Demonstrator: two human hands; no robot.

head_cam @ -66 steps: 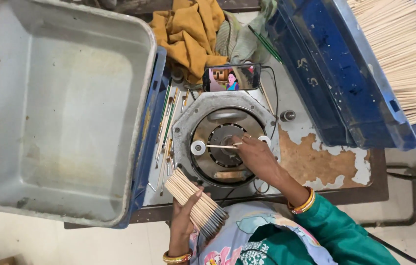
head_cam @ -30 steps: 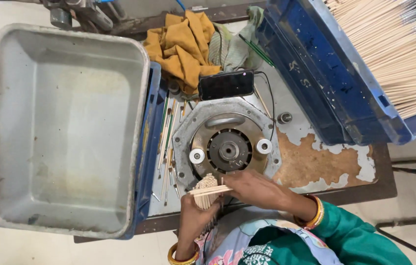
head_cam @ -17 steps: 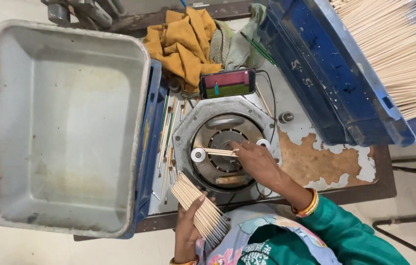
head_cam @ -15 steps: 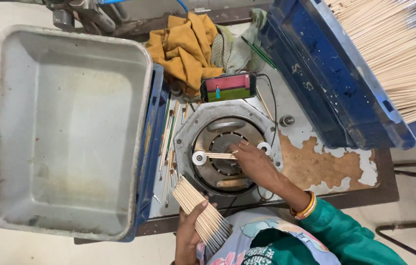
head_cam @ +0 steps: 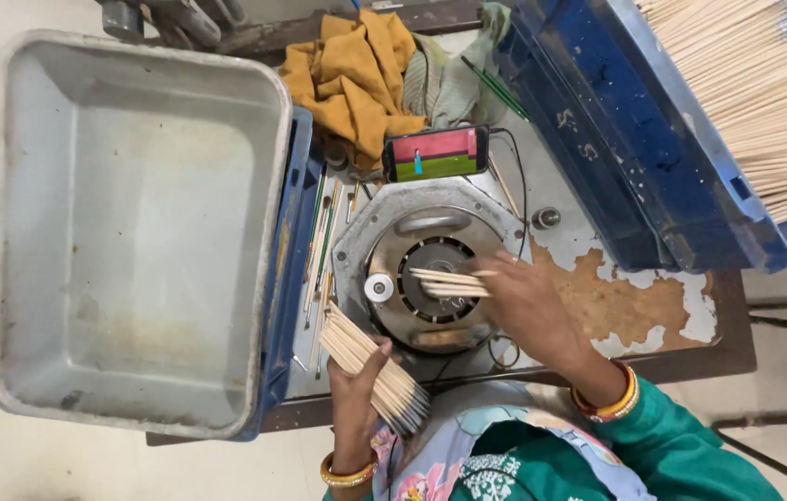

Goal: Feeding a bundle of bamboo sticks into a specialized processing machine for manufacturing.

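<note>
Since a moment ago, two or three sticks (head_cam: pixel 449 281) have replaced the single one across the round grey machine (head_cam: pixel 426 269), pinched by the right hand (head_cam: pixel 528 301). Nearer, the left hand (head_cam: pixel 361 385) grips a fanned pale bundle (head_cam: pixel 375 366). Beyond: lit phone (head_cam: pixel 435 153), mustard cloth (head_cam: pixel 356 65), blue crate (head_cam: pixel 635 139) of sticks.

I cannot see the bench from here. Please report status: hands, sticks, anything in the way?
Left hand grips stick bundle. Right hand holds few sticks over round machine. Nothing between.
</note>
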